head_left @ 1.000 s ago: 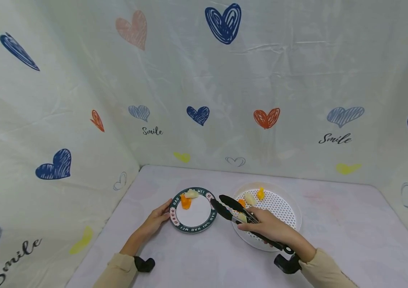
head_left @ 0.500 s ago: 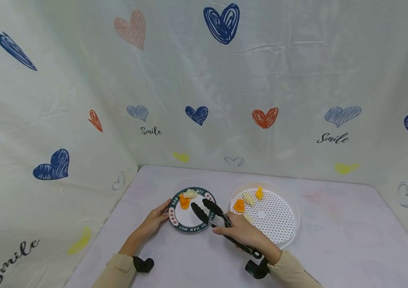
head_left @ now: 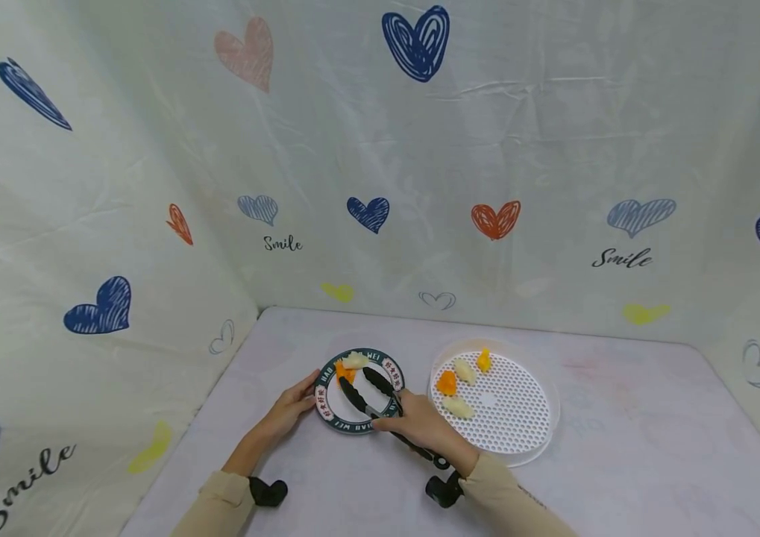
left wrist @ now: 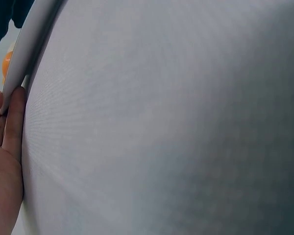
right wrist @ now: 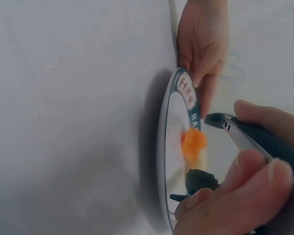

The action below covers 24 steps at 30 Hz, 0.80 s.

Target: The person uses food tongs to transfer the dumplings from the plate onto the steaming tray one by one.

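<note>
My left hand [head_left: 289, 409] grips the left rim of a round white plate [head_left: 326, 412] with a green lettered border. In the left wrist view, the thumb lies above the rim and fingers lie under it. An orange piece of food [right wrist: 193, 143] and a pale yellowish piece [head_left: 356, 360] sit toward the plate's far left; their kind is unclear. My right hand [head_left: 426, 424] holds black-tipped tongs [head_left: 354, 395] over the plate. The tong tips stand apart, near the orange piece, with nothing visibly caught between them. Whether they touch it, I cannot tell.
A round white perforated tray [head_left: 517, 418] stands right of the plate, bearing an orange piece [head_left: 447, 383], a yellow-orange piece [head_left: 484, 361] and two pale pieces [head_left: 458, 407]. A curtain printed with hearts [head_left: 420, 149] rises behind the table [head_left: 621, 432].
My right hand has carried the tongs leftward from above the tray to over the plate, near the orange piece. The left hand and the plate have stayed in place.
</note>
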Motion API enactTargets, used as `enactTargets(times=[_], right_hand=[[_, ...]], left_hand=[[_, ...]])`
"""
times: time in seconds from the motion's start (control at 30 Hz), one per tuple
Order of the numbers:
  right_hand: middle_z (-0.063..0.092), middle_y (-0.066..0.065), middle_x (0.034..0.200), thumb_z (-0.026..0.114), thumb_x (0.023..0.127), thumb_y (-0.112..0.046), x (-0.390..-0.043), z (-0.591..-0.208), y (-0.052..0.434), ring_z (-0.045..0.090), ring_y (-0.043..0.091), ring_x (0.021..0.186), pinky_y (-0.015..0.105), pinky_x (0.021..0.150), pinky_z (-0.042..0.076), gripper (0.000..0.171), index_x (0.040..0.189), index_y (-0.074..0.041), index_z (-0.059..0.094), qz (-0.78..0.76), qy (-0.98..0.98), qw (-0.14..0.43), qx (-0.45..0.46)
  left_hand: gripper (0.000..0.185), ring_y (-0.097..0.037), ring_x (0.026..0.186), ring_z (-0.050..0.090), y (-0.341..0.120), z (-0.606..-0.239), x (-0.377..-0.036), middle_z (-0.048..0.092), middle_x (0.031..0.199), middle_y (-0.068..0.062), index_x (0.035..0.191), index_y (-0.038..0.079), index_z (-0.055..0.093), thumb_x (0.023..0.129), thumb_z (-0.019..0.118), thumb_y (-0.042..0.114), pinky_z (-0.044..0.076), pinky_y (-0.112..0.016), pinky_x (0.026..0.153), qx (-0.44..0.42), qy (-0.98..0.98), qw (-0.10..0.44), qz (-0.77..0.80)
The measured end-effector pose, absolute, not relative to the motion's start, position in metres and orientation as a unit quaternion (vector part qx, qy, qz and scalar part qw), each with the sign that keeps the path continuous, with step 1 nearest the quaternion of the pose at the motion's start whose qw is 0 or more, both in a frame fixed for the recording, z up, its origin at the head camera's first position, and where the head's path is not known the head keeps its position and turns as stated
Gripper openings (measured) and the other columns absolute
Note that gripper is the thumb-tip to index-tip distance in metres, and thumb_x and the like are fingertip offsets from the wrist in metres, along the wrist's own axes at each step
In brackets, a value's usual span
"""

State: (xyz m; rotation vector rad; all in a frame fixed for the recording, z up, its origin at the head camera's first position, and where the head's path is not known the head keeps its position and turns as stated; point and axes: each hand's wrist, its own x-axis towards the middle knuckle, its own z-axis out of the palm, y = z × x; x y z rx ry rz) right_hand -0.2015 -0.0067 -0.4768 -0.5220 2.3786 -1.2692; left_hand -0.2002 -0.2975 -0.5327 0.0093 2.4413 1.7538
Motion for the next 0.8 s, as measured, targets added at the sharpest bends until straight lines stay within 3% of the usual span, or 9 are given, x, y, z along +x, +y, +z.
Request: enactTargets(times=[0.27,0.57,0.8], right_hand=[[0.056,0.015,0.080,0.077,0.086,-0.036,-0.204,-0.476,-0.026,0.053,0.017,0.051,0.027,0.042,0.045,0.069,0.121,0.018,0.051,-0.449,0.852,0.200,-0.179],[0.055,0.015,0.074,0.076,0.088,-0.035,-0.199,-0.478,-0.035,0.051,0.017,0.045,0.025,0.037,0.043,0.068,0.119,0.019,0.049,-0.458,0.852,0.194,-0.163],[0.056,0.018,0.087,0.077,0.086,-0.036,-0.201,-0.481,-0.041,0.054,0.021,0.060,0.030,0.047,0.045,0.071,0.121,0.019,0.050,-0.453,0.860,0.177,-0.153]], left_hand=[[0.056,-0.038,0.149,0.016,-0.298,-0.531,-0.200,0.021,0.161,-0.021,0.154,-0.005,0.026,0.100,0.044,-0.005,0.021,-0.047,0.116,0.009,0.806,0.071,0.588],[0.056,-0.038,0.149,0.016,-0.297,-0.531,-0.199,0.021,0.161,-0.021,0.153,-0.006,0.026,0.101,0.045,-0.004,0.021,-0.046,0.116,0.016,0.803,0.073,0.591],[0.056,-0.037,0.149,0.017,-0.297,-0.532,-0.200,0.022,0.161,-0.020,0.154,-0.005,0.027,0.101,0.045,-0.004,0.022,-0.046,0.116,0.009,0.812,0.068,0.580]])
